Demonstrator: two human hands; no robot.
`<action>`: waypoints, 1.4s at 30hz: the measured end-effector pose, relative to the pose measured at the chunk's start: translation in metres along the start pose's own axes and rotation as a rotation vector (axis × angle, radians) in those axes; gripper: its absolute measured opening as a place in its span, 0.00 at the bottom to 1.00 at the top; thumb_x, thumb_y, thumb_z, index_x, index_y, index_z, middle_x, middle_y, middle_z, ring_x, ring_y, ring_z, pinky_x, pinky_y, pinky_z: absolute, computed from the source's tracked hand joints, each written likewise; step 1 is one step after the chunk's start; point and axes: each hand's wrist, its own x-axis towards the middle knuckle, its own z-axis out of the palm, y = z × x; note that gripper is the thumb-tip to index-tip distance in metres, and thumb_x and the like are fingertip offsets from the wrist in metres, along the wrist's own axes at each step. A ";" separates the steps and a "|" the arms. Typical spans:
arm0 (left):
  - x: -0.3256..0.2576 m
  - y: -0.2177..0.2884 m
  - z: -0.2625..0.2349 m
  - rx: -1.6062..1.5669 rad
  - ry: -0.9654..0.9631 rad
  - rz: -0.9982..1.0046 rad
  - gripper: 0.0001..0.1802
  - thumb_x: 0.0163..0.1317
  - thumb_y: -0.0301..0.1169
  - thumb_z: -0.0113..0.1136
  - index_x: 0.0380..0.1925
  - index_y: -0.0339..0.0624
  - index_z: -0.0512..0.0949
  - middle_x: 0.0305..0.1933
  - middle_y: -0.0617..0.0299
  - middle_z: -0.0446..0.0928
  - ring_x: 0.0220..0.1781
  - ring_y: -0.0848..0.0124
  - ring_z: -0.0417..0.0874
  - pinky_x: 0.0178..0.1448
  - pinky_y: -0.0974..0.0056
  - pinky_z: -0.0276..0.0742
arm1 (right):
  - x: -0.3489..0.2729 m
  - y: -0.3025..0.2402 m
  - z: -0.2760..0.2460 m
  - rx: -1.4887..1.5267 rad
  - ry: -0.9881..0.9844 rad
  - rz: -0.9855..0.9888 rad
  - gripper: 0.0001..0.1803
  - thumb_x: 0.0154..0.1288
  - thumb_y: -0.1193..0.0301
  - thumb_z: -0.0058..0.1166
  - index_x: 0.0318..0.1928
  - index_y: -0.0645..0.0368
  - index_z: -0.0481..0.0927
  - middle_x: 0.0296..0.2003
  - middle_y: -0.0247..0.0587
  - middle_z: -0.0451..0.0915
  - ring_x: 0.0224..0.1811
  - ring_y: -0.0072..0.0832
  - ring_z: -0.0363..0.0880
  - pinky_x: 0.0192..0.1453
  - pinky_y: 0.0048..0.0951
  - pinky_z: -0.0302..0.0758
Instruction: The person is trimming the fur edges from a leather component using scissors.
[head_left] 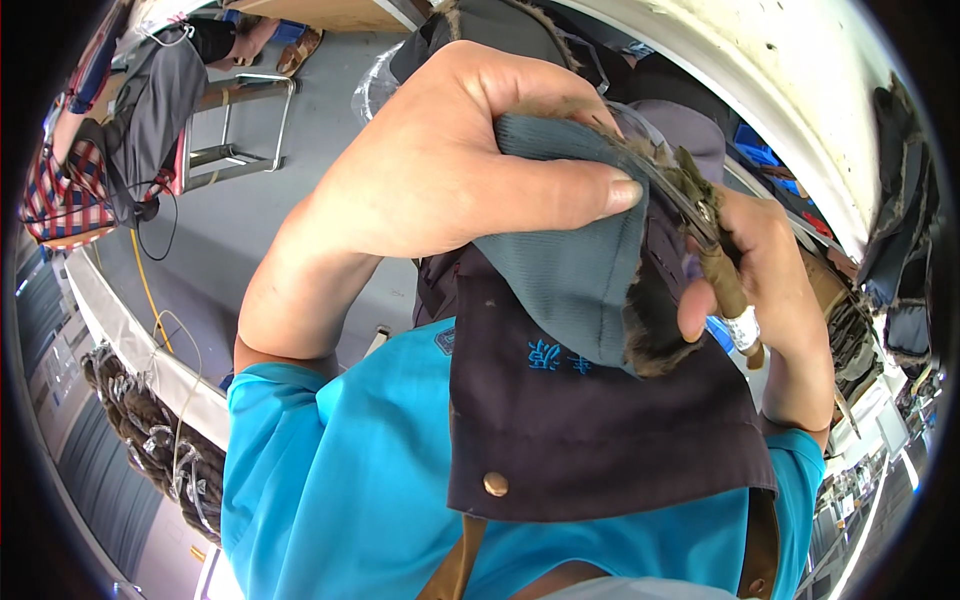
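Observation:
My left hand (430,165) is closed on a blue-grey ribbed cloth piece (575,265) with brown fur along its edge. The thumb presses flat on the ribbed side, and the other fingers are hidden behind the cloth. In my right hand (765,245) is what looks like a pair of scissors (722,278), its handle wrapped in brown with a white band near the end. The metal part lies close beside the cloth's furry edge; whether the blades touch it I cannot tell. Below the cloth hangs my dark apron (600,440).
A white table edge (740,70) curves across the upper right. Dark fur-trimmed pieces (500,35) lie beyond my hands. At left, another person in grey trousers (160,110) is near a metal-framed stool (235,150). Several dark furry bundles (150,430) hang at lower left.

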 end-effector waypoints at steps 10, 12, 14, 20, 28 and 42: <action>0.001 -0.004 -0.004 0.147 -0.076 0.040 0.08 0.47 0.25 0.65 0.27 0.33 0.79 0.25 0.63 0.78 0.30 0.79 0.77 0.37 0.73 0.71 | -0.005 -0.002 -0.006 -0.081 -0.005 0.065 0.10 0.44 0.77 0.60 0.26 0.65 0.71 0.17 0.45 0.67 0.17 0.38 0.63 0.22 0.29 0.63; 0.001 -0.003 -0.004 0.151 -0.086 0.030 0.08 0.47 0.25 0.66 0.27 0.33 0.79 0.25 0.63 0.78 0.30 0.80 0.77 0.37 0.73 0.72 | -0.005 -0.004 -0.007 -0.089 -0.016 0.060 0.09 0.45 0.77 0.58 0.26 0.65 0.71 0.18 0.46 0.68 0.17 0.38 0.65 0.22 0.30 0.63; 0.001 -0.002 -0.004 0.133 -0.104 -0.036 0.09 0.47 0.25 0.66 0.28 0.33 0.79 0.25 0.62 0.79 0.30 0.80 0.77 0.37 0.73 0.72 | -0.006 -0.007 -0.007 -0.042 -0.005 0.145 0.09 0.44 0.77 0.59 0.27 0.66 0.73 0.18 0.46 0.69 0.18 0.39 0.67 0.23 0.30 0.65; 0.000 -0.006 -0.004 0.189 -0.105 0.020 0.10 0.45 0.25 0.68 0.27 0.32 0.78 0.24 0.63 0.79 0.30 0.79 0.77 0.37 0.73 0.72 | -0.008 -0.007 -0.010 -0.103 -0.018 0.180 0.10 0.42 0.77 0.60 0.28 0.65 0.74 0.19 0.45 0.71 0.18 0.37 0.67 0.22 0.30 0.65; 0.003 -0.003 -0.003 0.143 -0.161 -0.058 0.10 0.45 0.25 0.69 0.27 0.32 0.78 0.24 0.63 0.78 0.29 0.80 0.76 0.35 0.73 0.70 | -0.006 -0.003 -0.005 -0.115 0.009 0.111 0.12 0.40 0.76 0.62 0.26 0.65 0.72 0.17 0.45 0.68 0.18 0.38 0.66 0.22 0.31 0.62; 0.001 -0.006 0.001 0.079 -0.161 -0.149 0.10 0.44 0.25 0.68 0.26 0.33 0.78 0.21 0.65 0.76 0.25 0.84 0.73 0.29 0.75 0.67 | -0.001 -0.009 -0.006 -0.210 -0.006 0.050 0.12 0.37 0.76 0.60 0.21 0.65 0.69 0.16 0.48 0.67 0.19 0.46 0.66 0.22 0.36 0.62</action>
